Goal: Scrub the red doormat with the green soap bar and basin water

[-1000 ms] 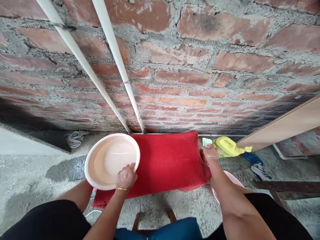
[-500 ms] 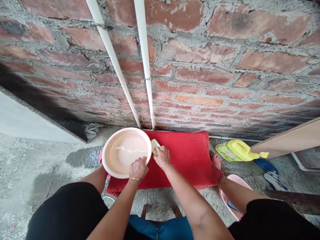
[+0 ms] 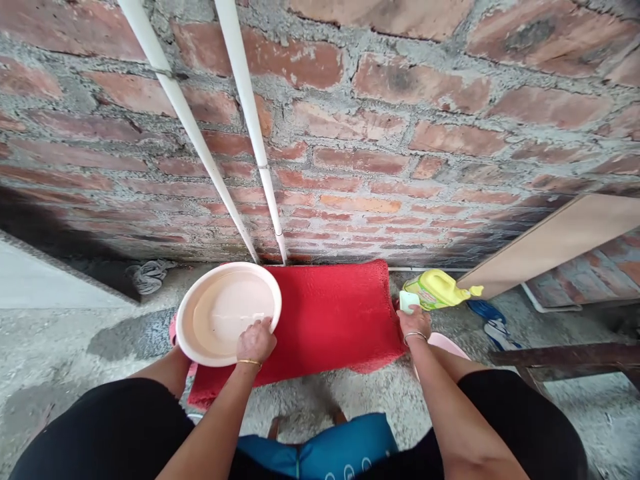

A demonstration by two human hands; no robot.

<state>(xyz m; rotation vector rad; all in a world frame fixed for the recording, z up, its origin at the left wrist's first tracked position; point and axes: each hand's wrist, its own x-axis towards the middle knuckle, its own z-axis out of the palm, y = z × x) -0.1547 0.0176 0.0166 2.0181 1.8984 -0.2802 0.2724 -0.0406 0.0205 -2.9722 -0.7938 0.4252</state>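
Red mat [image 3: 330, 320] lies lengthwise along the wall with one of our hands at either end: our left hand [image 3: 256, 340] grips the rim of the basin [image 3: 181, 320], while our right hand [image 3: 416, 323] pinches the pale green piece [image 3: 409, 301] just past the right edge. In the previous frame that piece was beside the basin — now it's near the yellow bottle [image 3: 434, 291].

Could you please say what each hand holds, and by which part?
Left hand: the basin, by its rim. Right hand: pale green block, by its near end.
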